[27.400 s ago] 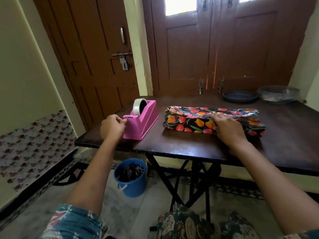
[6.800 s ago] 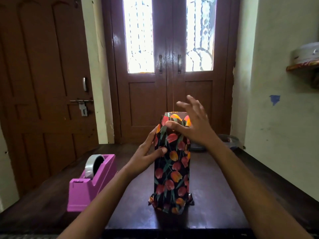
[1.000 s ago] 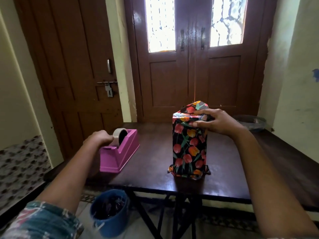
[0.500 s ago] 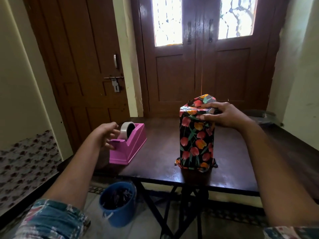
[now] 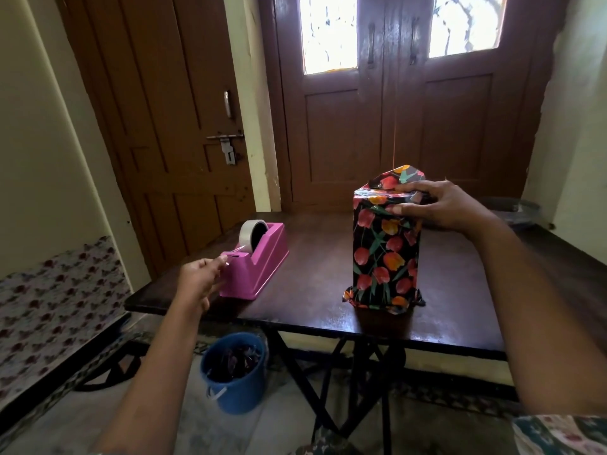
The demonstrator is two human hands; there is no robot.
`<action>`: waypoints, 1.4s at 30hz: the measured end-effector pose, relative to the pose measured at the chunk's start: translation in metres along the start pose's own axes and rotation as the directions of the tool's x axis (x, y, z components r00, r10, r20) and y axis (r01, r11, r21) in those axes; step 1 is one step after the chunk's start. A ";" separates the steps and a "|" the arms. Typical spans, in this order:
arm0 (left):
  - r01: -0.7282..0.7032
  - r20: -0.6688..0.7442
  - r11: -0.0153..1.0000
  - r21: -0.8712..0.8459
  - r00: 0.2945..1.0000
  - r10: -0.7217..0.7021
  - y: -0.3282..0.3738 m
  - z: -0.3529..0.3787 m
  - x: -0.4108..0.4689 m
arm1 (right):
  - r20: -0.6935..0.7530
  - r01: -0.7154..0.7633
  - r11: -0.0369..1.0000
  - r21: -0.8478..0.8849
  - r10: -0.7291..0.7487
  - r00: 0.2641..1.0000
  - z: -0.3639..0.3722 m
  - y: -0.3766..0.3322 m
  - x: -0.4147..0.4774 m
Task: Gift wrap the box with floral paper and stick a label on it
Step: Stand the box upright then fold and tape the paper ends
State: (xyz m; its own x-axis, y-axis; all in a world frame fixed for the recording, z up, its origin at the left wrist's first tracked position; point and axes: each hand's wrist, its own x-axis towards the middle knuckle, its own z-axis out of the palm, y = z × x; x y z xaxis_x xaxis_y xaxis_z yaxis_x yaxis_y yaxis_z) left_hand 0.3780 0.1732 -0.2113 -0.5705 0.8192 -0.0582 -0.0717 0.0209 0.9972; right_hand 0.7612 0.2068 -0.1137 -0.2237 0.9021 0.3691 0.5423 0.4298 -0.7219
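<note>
On the table point(image 5: 315, 257), right hand point(image 5: 440, 205) grips the box point(image 5: 384, 257) top fold; left hand point(image 5: 200, 277) pinches tape point(image 5: 245, 236) at the dispenser point(image 5: 259, 267). Risk: fold springs open, or the pull drags the dispenser.

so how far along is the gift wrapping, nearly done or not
Done: floral paper covers the sides of the box, standing on end on the table. In hand: the right hand holds the top folds down while the left hand pinches the tape end at the pink dispenser. Left: taping the top, where one flap sticks up, and the label, which is nowhere in view.
</note>
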 end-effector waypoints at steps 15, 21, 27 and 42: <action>-0.138 -0.020 0.800 0.584 0.983 0.185 0.001 0.000 0.007 | 0.005 -0.012 1.000 -0.001 0.012 1.000 0.000 0.002 -0.002; -0.075 0.005 0.674 0.734 0.994 0.105 -0.003 -0.024 0.005 | 0.011 0.001 1.000 0.027 -0.001 1.000 0.000 0.002 0.000; -0.337 0.346 0.915 0.223 0.905 0.249 0.042 0.022 -0.043 | 0.021 -0.014 1.000 0.010 0.013 1.000 -0.002 -0.003 0.000; -0.690 0.885 0.665 0.286 0.456 0.093 0.150 0.225 -0.063 | -0.007 0.023 1.000 -0.001 -0.023 1.000 -0.004 -0.003 0.003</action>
State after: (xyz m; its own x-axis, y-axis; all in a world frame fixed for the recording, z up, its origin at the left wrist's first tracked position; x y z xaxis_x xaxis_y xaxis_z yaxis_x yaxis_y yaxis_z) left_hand 0.5871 0.2540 -0.0479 0.4573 0.8828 0.1077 0.5796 -0.3877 0.7167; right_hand 0.7626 0.2080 -0.1083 -0.2302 0.8916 0.3900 0.5375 0.4505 -0.7128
